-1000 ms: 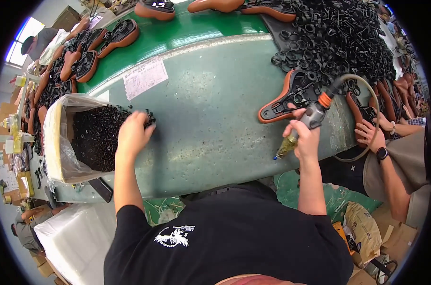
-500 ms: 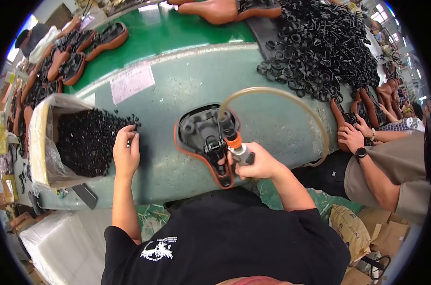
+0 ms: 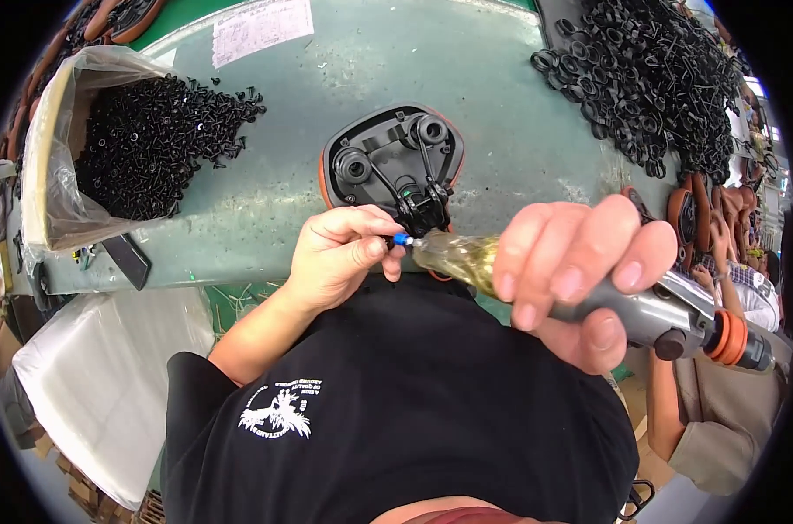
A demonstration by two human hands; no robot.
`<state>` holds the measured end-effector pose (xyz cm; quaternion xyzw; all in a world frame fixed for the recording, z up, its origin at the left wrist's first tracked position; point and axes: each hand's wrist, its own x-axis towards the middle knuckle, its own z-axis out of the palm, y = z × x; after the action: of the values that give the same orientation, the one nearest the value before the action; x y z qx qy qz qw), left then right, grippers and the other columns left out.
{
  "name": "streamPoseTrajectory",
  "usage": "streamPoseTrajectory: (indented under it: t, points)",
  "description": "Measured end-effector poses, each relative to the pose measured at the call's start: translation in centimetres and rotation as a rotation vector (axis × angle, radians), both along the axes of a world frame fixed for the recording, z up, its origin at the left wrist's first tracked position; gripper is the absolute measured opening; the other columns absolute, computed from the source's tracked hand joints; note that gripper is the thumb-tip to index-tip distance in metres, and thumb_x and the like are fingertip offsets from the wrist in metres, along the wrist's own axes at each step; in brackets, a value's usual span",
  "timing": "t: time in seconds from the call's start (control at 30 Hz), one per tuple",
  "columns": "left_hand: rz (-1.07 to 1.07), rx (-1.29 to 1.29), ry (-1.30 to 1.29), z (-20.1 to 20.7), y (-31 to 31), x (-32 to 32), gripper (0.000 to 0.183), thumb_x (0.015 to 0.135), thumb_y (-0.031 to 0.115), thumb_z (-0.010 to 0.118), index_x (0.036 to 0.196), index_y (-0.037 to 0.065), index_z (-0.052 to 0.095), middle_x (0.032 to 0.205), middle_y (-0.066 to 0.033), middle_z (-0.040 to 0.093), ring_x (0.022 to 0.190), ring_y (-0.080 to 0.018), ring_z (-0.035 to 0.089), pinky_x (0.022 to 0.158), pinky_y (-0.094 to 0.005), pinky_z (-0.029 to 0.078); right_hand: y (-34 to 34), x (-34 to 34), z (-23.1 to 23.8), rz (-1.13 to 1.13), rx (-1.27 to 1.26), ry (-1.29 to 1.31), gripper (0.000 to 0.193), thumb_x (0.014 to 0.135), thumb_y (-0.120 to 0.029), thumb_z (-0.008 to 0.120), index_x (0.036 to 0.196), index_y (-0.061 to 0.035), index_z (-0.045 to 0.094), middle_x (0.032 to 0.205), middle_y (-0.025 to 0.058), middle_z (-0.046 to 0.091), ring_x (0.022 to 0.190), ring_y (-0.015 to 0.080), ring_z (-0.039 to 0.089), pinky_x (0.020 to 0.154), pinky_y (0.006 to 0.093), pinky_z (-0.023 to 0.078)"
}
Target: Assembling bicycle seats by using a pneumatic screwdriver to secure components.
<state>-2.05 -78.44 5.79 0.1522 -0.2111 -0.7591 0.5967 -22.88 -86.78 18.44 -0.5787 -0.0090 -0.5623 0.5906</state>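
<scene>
My right hand (image 3: 580, 271) is wrapped around a grey air screwdriver (image 3: 645, 319), held sideways with its orange-ringed tail to the right. Its nose is covered in yellowish wrapping, and a bit with a blue tip (image 3: 401, 239) points left. Against that tip, my left hand (image 3: 339, 253) pinches a small black screw, mostly hidden by the fingers. Just beyond both hands a bicycle saddle (image 3: 387, 162) lies upside down on the bench, its black underside up and a brown rim around it. The saddle's near end is hidden behind the hands and tool.
To the left, a plastic-lined box (image 3: 42, 148) lies on its side, spilling black screws (image 3: 152, 140) onto the green bench (image 3: 283, 113). A heap of black ring-shaped parts (image 3: 632, 79) covers the far right. Brown saddles (image 3: 680, 218) and another person are at the right.
My left hand has come from the screw pile to the bit's tip. The screwdriver has swung from over the saddle to sideways, closer to me. My view has shifted.
</scene>
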Motion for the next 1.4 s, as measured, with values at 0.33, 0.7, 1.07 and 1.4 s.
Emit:
streamPoseTrajectory:
  t: [0.33,0.7,1.07,1.4]
  points:
    - [0.000,0.000,-0.446,-1.0,-0.2,1.1,0.026,0.106,0.016,0.064,0.107,-0.010,0.069,0.093,-0.0169,0.069,0.060,-0.0201,0.064,0.056,-0.0318,0.054,0.9,0.8,-0.6,-0.068,0.025,-0.037,0.034,0.084,0.010,0.064,0.114,-0.0019,0.053,0.099,0.0132,0.066,0.085,0.0197,0.067,0.074,0.0329,0.055]
    - [0.317,-0.623,-1.010,0.5,-1.9,1.1,0.035,0.104,0.022,0.062,0.122,-0.008,0.069,0.119,-0.0222,0.070,0.106,-0.0338,0.067,0.099,-0.0471,0.051,1.5,1.0,-0.4,-0.096,-0.055,-0.206,0.034,0.086,0.004,0.068,0.117,0.0011,0.055,0.096,0.0228,0.068,0.068,0.0202,0.066,0.064,0.0330,0.058]
    - [0.616,-0.182,-1.274,-5.0,-5.9,0.8,0.048,0.082,0.020,0.089,0.117,0.000,0.064,0.145,-0.0212,0.059,0.135,-0.0367,0.056,0.114,-0.0456,0.043,-2.3,-0.7,-1.0,-0.076,-0.239,0.209,0.037,0.097,-0.007,0.056,0.133,-0.0083,0.046,0.111,0.0171,0.057,0.072,0.0213,0.064,0.072,0.0441,0.055]
    - [0.680,-0.333,-1.114,-6.7,-7.2,2.0,0.035,0.076,0.011,0.087,0.107,0.001,0.072,0.119,-0.0140,0.076,0.126,-0.0354,0.065,0.116,-0.0513,0.044,-3.6,4.9,-3.0,-0.065,-0.156,0.311,0.031,0.099,-0.001,0.059,0.127,-0.0085,0.046,0.111,0.0198,0.060,0.078,0.0224,0.064,0.080,0.0471,0.056]
